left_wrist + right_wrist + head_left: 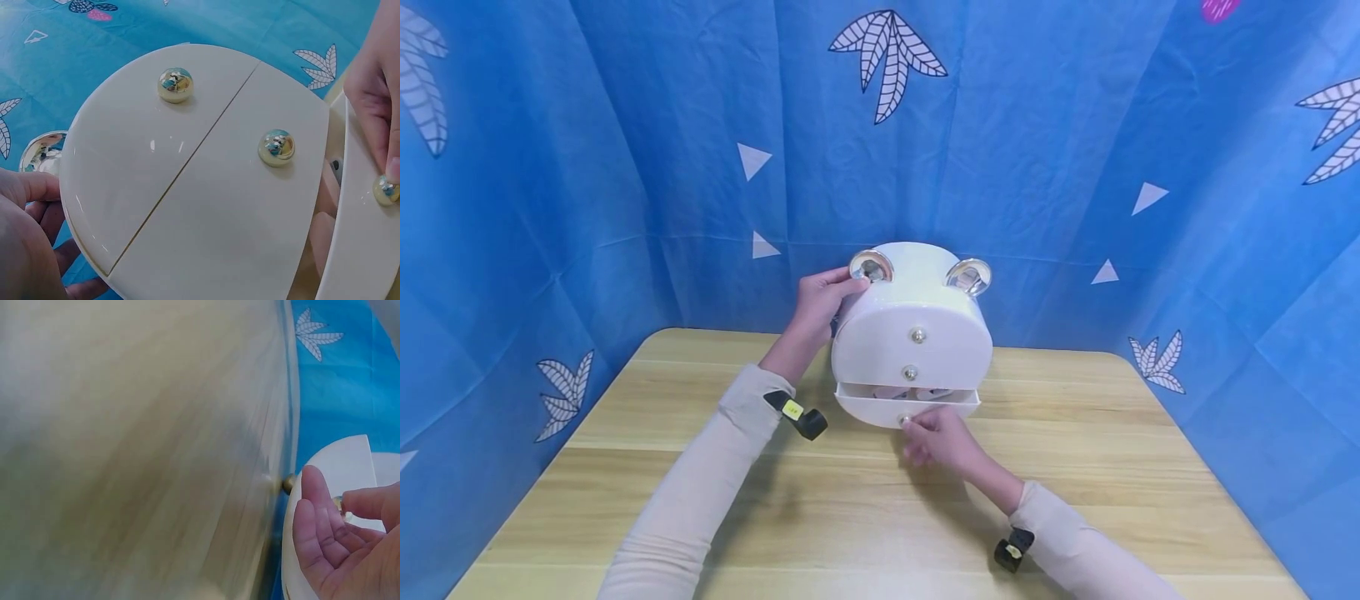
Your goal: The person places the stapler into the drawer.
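A white rounded storage box (pixel 913 321) with shiny gold ears and small gold knobs stands towards the table's back. Its bottom drawer (pixel 865 407) is pulled partly out, and pale items (pixel 891 392) show inside, mostly hidden. My left hand (pixel 820 304) holds the box's upper left side, the thumb by the left ear (pixel 872 266) and the other fingers behind. With thumb and forefinger my right hand (pixel 943 437) pinches the bottom drawer's knob (pixel 387 190). The two upper knobs (pixel 175 85) sit on closed drawer fronts in the left wrist view.
The box stands on a light wooden table (pixel 1075 467). Close behind the table and along both sides hangs a blue curtain (pixel 1037 150) with white leaves and triangles. The right ear (pixel 970 276) sticks out from the box's top.
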